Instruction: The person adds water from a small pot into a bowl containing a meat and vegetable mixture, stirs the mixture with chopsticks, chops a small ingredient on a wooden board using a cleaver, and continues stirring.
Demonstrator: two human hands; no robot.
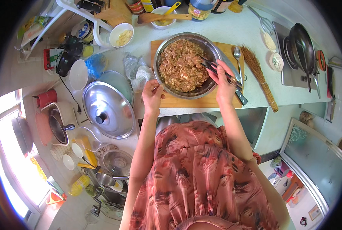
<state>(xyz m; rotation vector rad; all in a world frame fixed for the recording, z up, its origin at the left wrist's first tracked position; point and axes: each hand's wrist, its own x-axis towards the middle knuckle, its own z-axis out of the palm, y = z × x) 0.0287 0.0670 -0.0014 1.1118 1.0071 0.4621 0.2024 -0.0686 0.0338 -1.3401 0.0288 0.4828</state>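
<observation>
A large steel bowl [171,93] stands on a wooden cutting board [176,103] and holds ground meat mixture [183,64]. My right hand [224,82] grips dark chopsticks [214,66], whose tips are at the mixture's right side. My left hand [153,95] pinches the bowl's lower left rim between thumb and fingers. To the right of the bowl a knife with a black handle [241,97] lies on the board, its blade partly hidden by the bowl and my right hand. A steel spoon [237,57] rests at the board's right edge.
A straw whisk brush [258,76] lies right of the board. Farther right, a wok [301,49] sits on the stove. A steel lid [110,110] and plastic bags [140,74] are on the left. Behind are a white bowl of garlic [121,35], a wooden spatula [165,17] and sauce bottles [199,10].
</observation>
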